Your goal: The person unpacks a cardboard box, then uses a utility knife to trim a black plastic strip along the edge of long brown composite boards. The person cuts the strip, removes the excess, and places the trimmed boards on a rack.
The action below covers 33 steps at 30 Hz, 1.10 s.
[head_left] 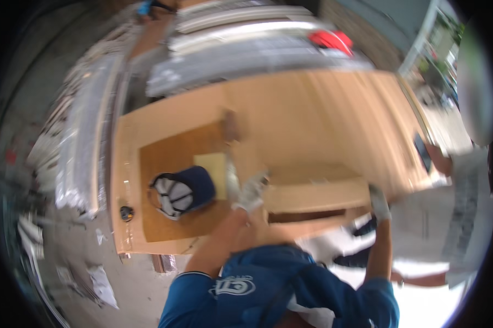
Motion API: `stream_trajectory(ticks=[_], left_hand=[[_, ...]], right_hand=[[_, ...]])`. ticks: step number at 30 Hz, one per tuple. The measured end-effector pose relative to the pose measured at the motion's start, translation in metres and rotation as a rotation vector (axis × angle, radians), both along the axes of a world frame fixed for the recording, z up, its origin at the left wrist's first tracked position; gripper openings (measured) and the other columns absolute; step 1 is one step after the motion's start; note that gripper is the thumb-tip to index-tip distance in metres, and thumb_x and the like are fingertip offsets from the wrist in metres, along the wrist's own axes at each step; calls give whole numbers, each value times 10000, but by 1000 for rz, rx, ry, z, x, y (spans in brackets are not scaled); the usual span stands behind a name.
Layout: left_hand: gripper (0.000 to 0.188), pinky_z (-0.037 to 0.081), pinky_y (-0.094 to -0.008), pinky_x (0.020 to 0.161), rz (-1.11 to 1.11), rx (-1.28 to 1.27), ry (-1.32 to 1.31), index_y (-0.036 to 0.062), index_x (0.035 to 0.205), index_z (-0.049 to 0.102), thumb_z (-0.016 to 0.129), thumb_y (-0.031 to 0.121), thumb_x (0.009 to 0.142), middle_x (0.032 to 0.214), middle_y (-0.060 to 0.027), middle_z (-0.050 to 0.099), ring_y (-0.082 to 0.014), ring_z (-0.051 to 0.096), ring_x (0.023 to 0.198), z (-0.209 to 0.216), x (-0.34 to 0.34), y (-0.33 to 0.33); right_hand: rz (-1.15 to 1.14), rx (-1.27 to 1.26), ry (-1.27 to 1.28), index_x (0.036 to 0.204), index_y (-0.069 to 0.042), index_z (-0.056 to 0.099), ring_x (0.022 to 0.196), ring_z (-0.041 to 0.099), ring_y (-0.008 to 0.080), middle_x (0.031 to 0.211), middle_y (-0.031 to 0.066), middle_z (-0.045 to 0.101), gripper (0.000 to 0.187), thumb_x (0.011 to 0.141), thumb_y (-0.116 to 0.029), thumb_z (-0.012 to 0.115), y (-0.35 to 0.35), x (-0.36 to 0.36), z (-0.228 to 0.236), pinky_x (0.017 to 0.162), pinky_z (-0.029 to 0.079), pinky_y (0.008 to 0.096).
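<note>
A brown cardboard box (317,197) lies between my hands near the front edge of a large cardboard-covered surface (312,109), with a dark gap along its near side. My left hand (250,194), in a pale glove, grips the box's left end, its fingers blurred by motion. At the right end, my gloved right hand (379,203) has its fingers round the box's edge. Left of my left hand, a navy cap (197,186) rests with its pale inside showing on a darker brown sheet (159,218). A yellowish paper (211,161) lies partly beneath the cap.
A black-and-yellow tape measure (126,213) sits at the surface's left edge. Plastic-wrapped long bundles (85,136) stand at left and behind, with a red item (332,41) on the far ones. Close on the right, another person's hand (439,158) holds a dark flat device (422,152).
</note>
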<state>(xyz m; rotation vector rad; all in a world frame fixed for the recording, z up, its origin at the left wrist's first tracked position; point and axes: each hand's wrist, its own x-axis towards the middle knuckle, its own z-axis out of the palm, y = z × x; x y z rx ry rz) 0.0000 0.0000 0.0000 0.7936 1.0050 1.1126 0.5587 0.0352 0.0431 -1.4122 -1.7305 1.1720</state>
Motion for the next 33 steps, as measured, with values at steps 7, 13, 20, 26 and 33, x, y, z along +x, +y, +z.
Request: stream_trajectory(ticks=[7, 13, 20, 26, 33], left_hand=[[578, 495, -345, 1030, -32, -398, -488, 124, 1571, 378, 591, 236, 1046, 1419, -71, 570, -161, 589, 1224, 43, 34, -25], [582, 506, -432, 1050, 103, -392, -248, 122, 1550, 393, 614, 303, 1042, 1481, -96, 537, -230, 555, 1325, 38, 60, -41], [443, 535, -376, 995, 147, -530, -460, 89, 1396, 562, 658, 303, 1020, 1322, -65, 653, -199, 624, 1205, 21, 64, -49], [462, 480, -251, 956, 316, -290, -86, 7, 1338, 626, 713, 291, 984, 1249, -41, 671, -108, 601, 1154, 31, 69, -54], [463, 521, -269, 837, 343, -262, 117, -17, 1276, 667, 729, 323, 968, 1146, -66, 704, -149, 660, 970, 55, 64, -56]], right_hand=[[-262, -543, 446, 1421, -44, 558, 1011, 659, 193, 1244, 93, 669, 805, 960, -705, 529, -26, -32, 50, 811, 551, 339], [-261, -490, 145, 1391, -78, 563, 939, 582, 120, 1111, 28, 625, 752, 925, -664, 623, -47, -64, 63, 768, 488, 270], [-421, -370, 200, 1448, -10, 499, 993, 588, 133, 1219, 72, 630, 727, 929, -477, 703, -64, -84, 48, 787, 470, 247], [-421, -313, 279, 1393, 56, 543, 1067, 607, 175, 1222, 134, 656, 792, 960, -598, 644, -69, -87, 16, 889, 488, 300], [-369, -282, 221, 1384, 72, 545, 1235, 547, 244, 1326, 151, 620, 808, 995, -636, 561, -66, -94, 0, 1018, 426, 334]])
